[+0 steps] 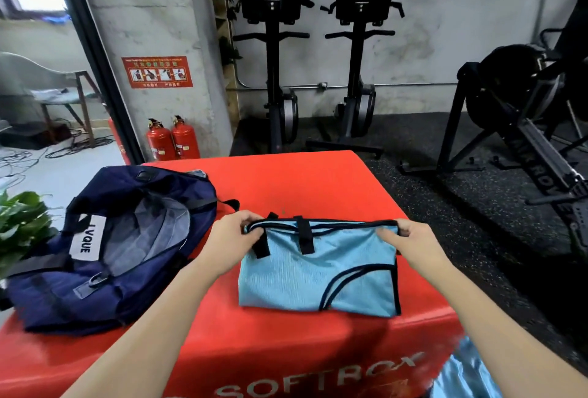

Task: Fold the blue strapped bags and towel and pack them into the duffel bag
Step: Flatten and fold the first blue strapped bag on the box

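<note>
A light blue bag (pixel 305 280) with black trim and black straps lies folded flat on the red soft box (pixel 305 184). My left hand (pixel 235 235) pinches its far left corner. My right hand (pixel 404 238) pinches its far right corner. The navy duffel bag (pixel 105 254) lies open to the left on the box, its grey lining showing and a white label on its rim. More light blue fabric (pixel 461 372) hangs at the box's lower right, partly cut off by the frame edge.
Green plant leaves (pixel 22 222) sit at the far left beside the duffel. Two red fire extinguishers (pixel 173 139) stand by a concrete pillar behind the box. Black gym machines (pixel 525 130) stand on the dark floor to the right and at the back.
</note>
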A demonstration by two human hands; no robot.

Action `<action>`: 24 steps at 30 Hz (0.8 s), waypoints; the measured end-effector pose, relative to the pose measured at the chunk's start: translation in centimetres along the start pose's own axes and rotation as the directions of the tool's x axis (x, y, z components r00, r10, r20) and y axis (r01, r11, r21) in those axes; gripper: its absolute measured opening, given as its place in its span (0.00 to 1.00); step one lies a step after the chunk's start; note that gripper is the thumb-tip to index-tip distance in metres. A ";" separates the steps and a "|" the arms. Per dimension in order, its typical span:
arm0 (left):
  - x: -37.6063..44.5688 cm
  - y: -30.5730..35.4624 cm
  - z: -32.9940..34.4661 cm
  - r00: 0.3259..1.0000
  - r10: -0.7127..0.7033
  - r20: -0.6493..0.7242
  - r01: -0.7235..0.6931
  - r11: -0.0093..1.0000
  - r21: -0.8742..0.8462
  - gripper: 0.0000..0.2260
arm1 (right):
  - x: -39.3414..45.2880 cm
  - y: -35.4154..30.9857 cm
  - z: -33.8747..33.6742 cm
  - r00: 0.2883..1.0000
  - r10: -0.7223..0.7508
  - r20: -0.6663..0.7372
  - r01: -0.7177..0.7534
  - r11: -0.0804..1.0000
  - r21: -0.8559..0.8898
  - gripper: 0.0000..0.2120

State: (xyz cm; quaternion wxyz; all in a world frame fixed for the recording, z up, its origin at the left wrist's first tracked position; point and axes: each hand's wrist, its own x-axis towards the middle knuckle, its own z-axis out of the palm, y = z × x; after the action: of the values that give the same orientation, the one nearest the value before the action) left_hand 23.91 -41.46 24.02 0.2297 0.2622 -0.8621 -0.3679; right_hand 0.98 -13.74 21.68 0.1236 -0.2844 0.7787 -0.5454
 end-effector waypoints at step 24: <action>8.2 -7.2 7.1 0.993 -0.053 -0.105 0.082 0.954 0.288 0.12 | 7.8 4.2 5.4 0.985 0.075 -0.152 -0.163 0.667 -0.727 0.15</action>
State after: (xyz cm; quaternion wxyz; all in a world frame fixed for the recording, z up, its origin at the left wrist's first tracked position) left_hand 15.51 -47.14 15.82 0.2170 0.3400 -0.8853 -0.2312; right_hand -3.95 -21.44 16.69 -0.0090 -0.2283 0.9547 -0.1906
